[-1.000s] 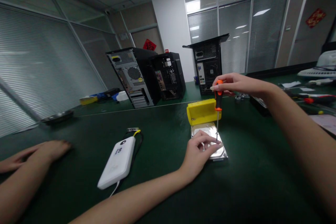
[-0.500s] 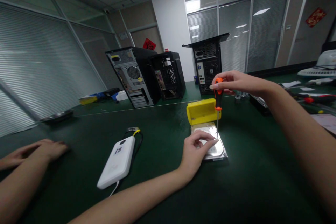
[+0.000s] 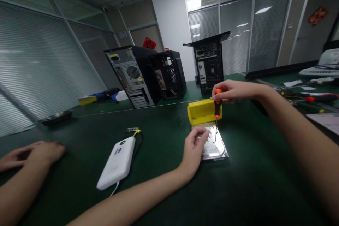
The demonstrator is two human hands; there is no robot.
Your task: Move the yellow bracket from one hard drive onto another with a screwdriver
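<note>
A silver hard drive (image 3: 217, 149) lies flat on the green table, its far end by an open yellow case (image 3: 201, 113). My right hand (image 3: 228, 90) grips the orange and black handle of a screwdriver (image 3: 218, 107) from above. The shaft points nearly straight down, its tip at the drive's top face; whether it touches a screw is too small to see. My left hand (image 3: 194, 150) rests over the drive's left side, thumb and fingers pinched together. Whatever they hold, if anything, cannot be made out.
A white power bank (image 3: 116, 164) with cables lies to the left. Another person's hands (image 3: 45, 153) rest at the far left. Three computer cases, one of them a black tower (image 3: 210, 63), stand at the back. Pliers and other tools (image 3: 315, 97) lie at the right.
My left fingers have drawn back left from the screwdriver's tip. My right hand and the screwdriver have moved slightly lower and left, the shaft now tilting a little differently.
</note>
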